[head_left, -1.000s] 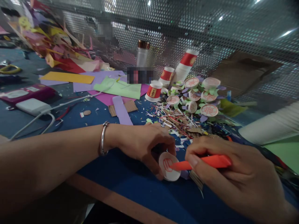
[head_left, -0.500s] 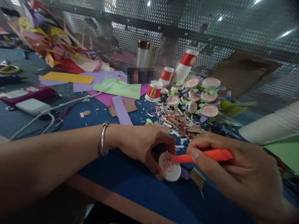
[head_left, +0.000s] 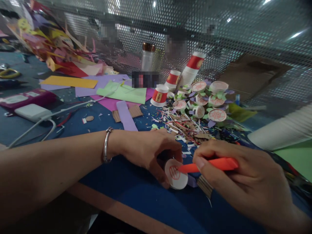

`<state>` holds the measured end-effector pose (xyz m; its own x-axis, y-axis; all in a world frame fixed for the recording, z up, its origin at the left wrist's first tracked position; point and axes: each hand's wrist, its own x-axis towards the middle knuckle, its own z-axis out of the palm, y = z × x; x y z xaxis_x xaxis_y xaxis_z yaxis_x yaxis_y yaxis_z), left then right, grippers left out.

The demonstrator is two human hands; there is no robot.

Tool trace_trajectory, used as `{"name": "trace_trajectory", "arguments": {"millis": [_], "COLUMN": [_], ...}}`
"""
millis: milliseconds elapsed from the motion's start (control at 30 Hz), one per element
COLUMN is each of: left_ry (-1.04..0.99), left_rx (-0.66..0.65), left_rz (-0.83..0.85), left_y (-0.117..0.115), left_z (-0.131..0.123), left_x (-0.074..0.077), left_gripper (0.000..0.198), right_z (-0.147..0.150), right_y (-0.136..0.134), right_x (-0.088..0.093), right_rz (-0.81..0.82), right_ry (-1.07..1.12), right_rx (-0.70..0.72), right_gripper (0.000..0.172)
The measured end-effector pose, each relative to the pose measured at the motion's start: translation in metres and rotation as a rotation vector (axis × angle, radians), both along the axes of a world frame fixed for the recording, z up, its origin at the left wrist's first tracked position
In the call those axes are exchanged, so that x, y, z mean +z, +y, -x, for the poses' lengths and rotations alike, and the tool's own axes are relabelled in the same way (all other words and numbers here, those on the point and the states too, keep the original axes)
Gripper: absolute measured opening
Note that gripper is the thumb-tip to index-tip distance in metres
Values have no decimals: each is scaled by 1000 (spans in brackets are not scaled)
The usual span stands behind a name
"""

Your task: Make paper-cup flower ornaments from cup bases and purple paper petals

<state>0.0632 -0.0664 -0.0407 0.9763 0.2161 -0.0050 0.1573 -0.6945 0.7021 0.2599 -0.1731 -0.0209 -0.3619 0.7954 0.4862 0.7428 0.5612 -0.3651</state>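
Note:
Curled around a small white paper cup [head_left: 181, 182], my left hand [head_left: 148, 146] keeps its round bottom turned up towards me. Orange-red lines inside a drawn circle mark that white bottom. An orange-red marker pen [head_left: 216, 164] is pinched in my right hand [head_left: 246, 175], its tip touching the drawn circle. Beside the cup lie a purple paper piece [head_left: 192, 181] and a scrap of corrugated cardboard [head_left: 205, 186], partly hidden by my right hand. The cup's far side is covered by my left fingers.
Several decorated cup pieces [head_left: 217, 115] are piled behind paper shreds [head_left: 185, 125]. Red-and-white paper cups [head_left: 160, 95] and a clear jar [head_left: 147, 60] stand farther back. A white cup stack [head_left: 280, 128] lies at right; coloured paper [head_left: 124, 92] and a white cable [head_left: 73, 106] lie left.
The pen has shifted slightly left with my right hand, and a line now crosses the strokes inside the circle. My left hand stays around the cup.

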Motion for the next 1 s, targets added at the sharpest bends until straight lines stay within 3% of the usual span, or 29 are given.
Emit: {"name": "trace_trajectory", "arguments": {"millis": [1000], "left_ry": [-21], "left_rx": [-15], "left_rz": [-45], "left_y": [0], "left_z": [0], "left_x": [3], "left_gripper": [42], "right_z": [5], "right_y": [-2], "right_x": [1], "right_rz": [72], "right_ry": [48], "right_rx": [27], "right_gripper": [17]}}
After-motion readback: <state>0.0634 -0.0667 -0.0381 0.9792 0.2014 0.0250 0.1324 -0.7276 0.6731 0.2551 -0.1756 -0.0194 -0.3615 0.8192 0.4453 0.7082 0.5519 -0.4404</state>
